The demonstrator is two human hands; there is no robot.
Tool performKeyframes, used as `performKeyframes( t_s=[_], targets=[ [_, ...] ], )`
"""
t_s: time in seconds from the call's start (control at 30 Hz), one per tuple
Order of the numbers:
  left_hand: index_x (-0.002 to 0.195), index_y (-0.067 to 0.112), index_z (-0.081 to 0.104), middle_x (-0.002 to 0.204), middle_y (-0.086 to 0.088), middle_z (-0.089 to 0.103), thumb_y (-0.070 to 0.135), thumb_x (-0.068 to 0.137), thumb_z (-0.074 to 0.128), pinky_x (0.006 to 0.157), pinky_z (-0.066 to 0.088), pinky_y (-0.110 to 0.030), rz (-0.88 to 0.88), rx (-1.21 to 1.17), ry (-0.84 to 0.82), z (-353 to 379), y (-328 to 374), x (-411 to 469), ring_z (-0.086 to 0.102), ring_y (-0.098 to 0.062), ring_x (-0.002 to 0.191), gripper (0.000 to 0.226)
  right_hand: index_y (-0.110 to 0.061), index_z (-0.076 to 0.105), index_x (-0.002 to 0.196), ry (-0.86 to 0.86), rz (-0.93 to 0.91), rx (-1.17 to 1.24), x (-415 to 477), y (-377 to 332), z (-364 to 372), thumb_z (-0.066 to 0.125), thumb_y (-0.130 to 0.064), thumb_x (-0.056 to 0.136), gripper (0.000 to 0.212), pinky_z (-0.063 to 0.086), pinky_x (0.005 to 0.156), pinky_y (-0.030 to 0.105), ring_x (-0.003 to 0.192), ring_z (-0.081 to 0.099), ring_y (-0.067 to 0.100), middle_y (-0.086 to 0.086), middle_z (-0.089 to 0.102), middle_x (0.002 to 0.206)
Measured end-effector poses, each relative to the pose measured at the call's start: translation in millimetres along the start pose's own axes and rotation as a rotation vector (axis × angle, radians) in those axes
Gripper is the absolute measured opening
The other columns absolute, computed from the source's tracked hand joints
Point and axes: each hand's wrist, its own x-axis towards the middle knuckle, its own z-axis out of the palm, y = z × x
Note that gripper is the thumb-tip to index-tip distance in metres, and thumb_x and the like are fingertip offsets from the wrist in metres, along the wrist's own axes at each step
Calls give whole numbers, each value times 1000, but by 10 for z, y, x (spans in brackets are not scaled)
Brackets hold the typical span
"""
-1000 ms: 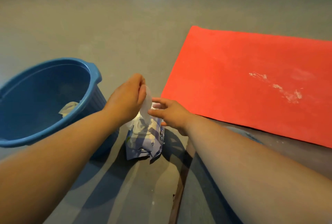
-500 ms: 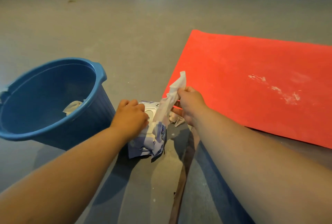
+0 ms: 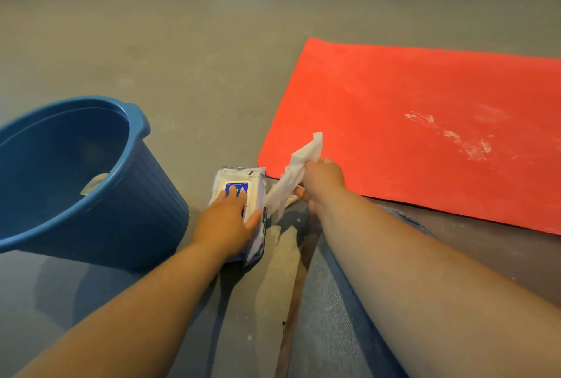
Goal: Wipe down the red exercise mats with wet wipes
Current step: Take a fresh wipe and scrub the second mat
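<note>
Our right hand [image 3: 321,177] grips a fresh wet wipe [image 3: 296,171] at the red mat's [image 3: 394,98] near corner; our left hand [image 3: 227,219] presses flat on the wipes pack [image 3: 239,177]. White smears [image 3: 464,144] remain, so the wiping of this mat looks yet to be done.

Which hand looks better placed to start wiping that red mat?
The right hand: it grips a wet wipe and sits at the near corner of the red mat. The left hand lies flat on the wipe pack, next to the blue bucket, farther from the mat.
</note>
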Motion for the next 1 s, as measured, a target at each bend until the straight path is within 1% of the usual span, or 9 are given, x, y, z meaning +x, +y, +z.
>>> performKeyframes(
  t_s=[0.07, 0.23, 0.4, 0.47, 0.57, 0.7, 0.8, 0.9, 1.0],
  targets=[
    [148, 17, 16, 157, -6, 18, 60, 94, 32, 95, 48, -40, 13, 124, -82, 92, 25, -29, 30, -29, 137, 71, -9, 54, 119, 75, 42, -46, 33, -29, -25, 42, 3, 87, 37, 47, 95, 52, 106, 59, 37, 19, 59, 117],
    [151, 11, -4, 158, -17, -7, 42, 93, 55, 110, 29, -53, -114, 311, -241, 129, 120, 83, 4, -46, 142, 89, -9, 53, 113, 100, -51, -54, -16, -64, -23, 42, 2, 75, 41, 52, 88, 52, 99, 61, 39, 18, 61, 109],
    [151, 5, 2, 158, -19, 2, 40, 86, 64, 117, 15, -50, -223, 300, -119, 13, 237, 251, 2, -41, 144, 95, -23, 51, 105, 103, -178, 35, 107, -375, -125, 42, 3, 75, 40, 55, 79, 55, 94, 65, 33, 12, 65, 105],
    [149, 6, 10, 156, -20, 6, 30, 87, 64, 116, 19, -45, -172, 267, -5, -83, 330, 391, 9, -38, 144, 86, -25, 55, 102, 79, -226, 51, 185, -536, -223, 43, 5, 79, 40, 54, 79, 52, 90, 66, 29, 12, 67, 103],
    [147, 12, 27, 155, -12, 15, 6, 89, 57, 104, 41, -40, -76, -237, 116, -106, 554, 622, 34, -32, 135, 65, -23, 59, 84, -17, -265, 64, 289, -706, -310, 41, 13, 78, 40, 54, 70, 40, 79, 61, 25, 1, 62, 86],
    [148, 8, 28, 156, -14, 22, 2, 94, 38, 112, 26, -38, -156, -669, 190, 64, 688, 897, 25, -32, 141, 55, -17, 60, 91, -130, -219, 80, 513, -758, -248, 43, 14, 78, 38, 51, 63, 28, 73, 56, 20, 7, 57, 80],
    [148, 14, 27, 158, -12, 17, 13, 100, 34, 115, 20, -42, -112, -436, 75, 300, 473, 1111, 18, -31, 144, 49, -7, 64, 93, -135, -188, -18, 740, -712, -158, 43, 10, 80, 31, 46, 68, 33, 71, 49, 20, 8, 53, 79],
    [151, 20, 19, 160, -8, 11, 24, 102, 30, 116, 11, -45, -18, -267, 3, 406, 222, 1325, 8, -31, 146, 50, -4, 58, 73, -202, -68, -71, 953, -597, -22, 52, -3, 83, 12, 45, 63, 32, 63, 46, 20, 8, 47, 71],
    [151, 28, 22, 160, -6, 14, 32, 103, 27, 116, 8, -46, 22, -205, 2, 451, 41, 1438, 8, -29, 147, 48, -9, 60, 61, -288, -196, -476, 1197, -353, -11, 64, -30, 80, 28, 37, 61, 28, 61, 48, 18, 5, 53, 63]
  ],
)
